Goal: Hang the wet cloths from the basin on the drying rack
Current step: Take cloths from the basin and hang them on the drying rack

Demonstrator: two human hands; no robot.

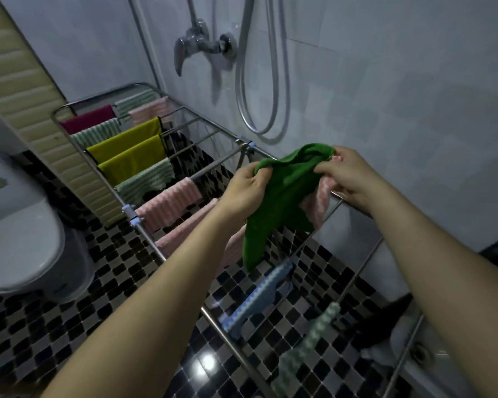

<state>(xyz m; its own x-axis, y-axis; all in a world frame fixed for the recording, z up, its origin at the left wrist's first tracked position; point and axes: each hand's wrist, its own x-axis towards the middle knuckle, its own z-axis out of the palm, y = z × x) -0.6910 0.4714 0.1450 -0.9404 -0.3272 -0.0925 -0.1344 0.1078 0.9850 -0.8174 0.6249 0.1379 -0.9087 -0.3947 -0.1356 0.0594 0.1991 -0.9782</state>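
Two hands hold a green cloth (pixel 282 202) above the middle of the drying rack (pixel 150 239). The left hand (pixel 243 186) pinches its top left edge. The right hand (pixel 348 173) pinches the top right edge, with a pink cloth (pixel 322 196) bunched under the same fingers. The green cloth's lower corner hangs free below the rails. On the rack's far half, hung cloths (pixel 127 150) crowd the side nearest the toilet (pixel 20 239), while the rails on the wall side are bare. On the rack's near half, a blue cloth (pixel 259 297) and a striped cloth (pixel 308 349) hang well apart. Under the rack's near right end sits a white basin (pixel 437 366) holding a dim heap of cloth.
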